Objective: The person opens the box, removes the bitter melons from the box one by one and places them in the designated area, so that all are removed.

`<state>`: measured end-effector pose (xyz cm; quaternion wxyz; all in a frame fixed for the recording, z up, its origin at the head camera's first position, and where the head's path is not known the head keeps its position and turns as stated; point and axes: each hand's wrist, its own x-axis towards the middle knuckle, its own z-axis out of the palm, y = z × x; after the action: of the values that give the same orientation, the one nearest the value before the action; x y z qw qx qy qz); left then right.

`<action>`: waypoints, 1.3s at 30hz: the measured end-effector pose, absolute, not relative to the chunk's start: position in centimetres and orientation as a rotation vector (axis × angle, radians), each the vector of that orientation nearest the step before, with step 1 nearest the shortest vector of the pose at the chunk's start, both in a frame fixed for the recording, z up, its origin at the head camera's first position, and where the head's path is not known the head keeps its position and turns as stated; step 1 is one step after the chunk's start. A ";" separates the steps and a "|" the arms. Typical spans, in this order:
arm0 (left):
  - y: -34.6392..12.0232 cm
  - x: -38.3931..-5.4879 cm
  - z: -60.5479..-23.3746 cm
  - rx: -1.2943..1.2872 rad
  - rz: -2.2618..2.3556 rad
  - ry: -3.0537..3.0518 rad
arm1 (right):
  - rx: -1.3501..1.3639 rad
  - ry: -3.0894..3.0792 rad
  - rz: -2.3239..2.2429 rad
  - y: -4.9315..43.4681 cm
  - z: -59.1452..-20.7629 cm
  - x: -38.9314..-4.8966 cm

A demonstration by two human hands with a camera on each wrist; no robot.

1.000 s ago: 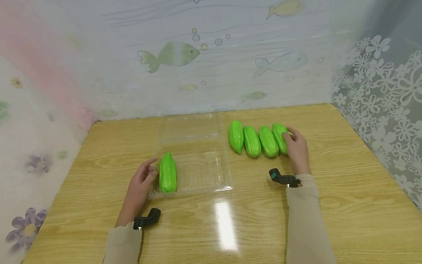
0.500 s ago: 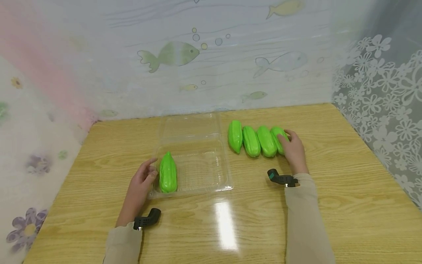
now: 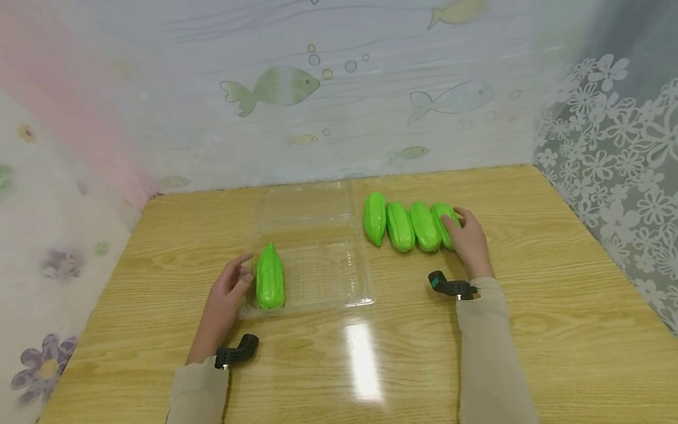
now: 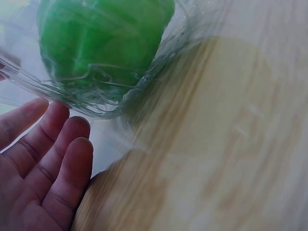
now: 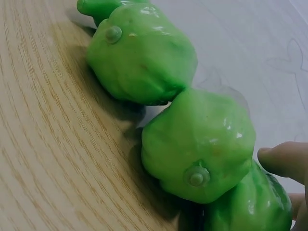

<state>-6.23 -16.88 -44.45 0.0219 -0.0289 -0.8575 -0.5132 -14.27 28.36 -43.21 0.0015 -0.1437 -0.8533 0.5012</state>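
Observation:
A glossy green ribbed fruit (image 3: pixel 271 280), pointed at its far end, lies in the left part of a clear plastic clamshell box (image 3: pixel 323 277) whose lid stands open to the back. My left hand (image 3: pixel 225 294) is at the box's left side, fingers loosely extended; in the left wrist view its fingertips (image 4: pixel 77 130) are at the box's wall. Right of the box, several similar fruits (image 3: pixel 401 228) lie side by side in a row. My right hand (image 3: pixel 468 238) holds the rightmost fruit (image 3: pixel 444 227), thumb over it and fingers at its far right side, partly hidden. Stem nubs show in the right wrist view.
The wooden table (image 3: pixel 413 353) carries a bright light reflection in front of the box. A wall with fish drawings (image 3: pixel 344 118) rises behind its back edge. Both wrists wear black camera mounts (image 3: pixel 452 287).
My right hand has shifted slightly left with the rightmost fruit, and the whole row has moved a little left and closed up. The left hand and the box have stayed in place.

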 end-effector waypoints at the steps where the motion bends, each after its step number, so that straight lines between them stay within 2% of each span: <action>1: -16.9 -6.2 -44.5 -0.089 -1.589 -2.658 | -0.455 -2.680 1.573 28.3 -43.2 -14.3; 39: -16.9 -6.3 -44.7 -0.086 -1.574 -2.650 | -0.462 -2.597 1.594 28.6 -43.2 -14.3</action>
<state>-6.30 -16.89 -44.66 0.0290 -0.0279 -0.8590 -0.5103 -14.29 28.60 -43.17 0.0299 -0.1499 -0.8422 0.5171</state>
